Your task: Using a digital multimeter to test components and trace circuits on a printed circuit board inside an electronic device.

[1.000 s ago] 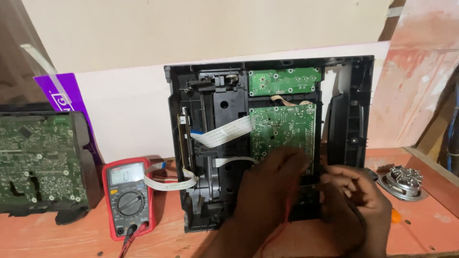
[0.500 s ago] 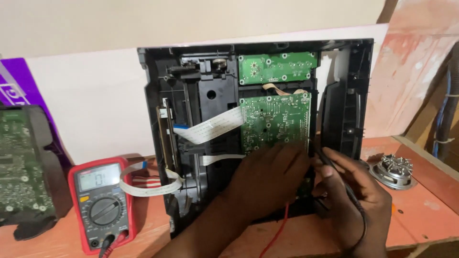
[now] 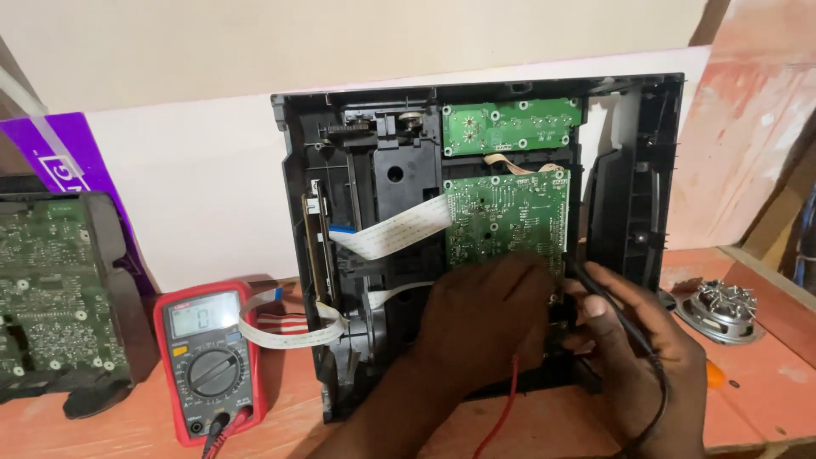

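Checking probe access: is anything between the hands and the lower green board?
Nothing visible. The left hand and the right hand, holding a black probe, already rest at the lower edge of the green board.

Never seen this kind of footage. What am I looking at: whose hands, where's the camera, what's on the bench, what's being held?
There is no robot here. A person works with bare hands, and the single camera sits on their head, looking down. The left hand presses a red-wired probe against the lower green circuit board. The right hand pinches a black probe at the board's edge. The board sits inside an opened black plastic housing, propped upright on an orange bench. To the left lies a red multimeter, and further left a second circuit board. A small loose speaker lies on the right.
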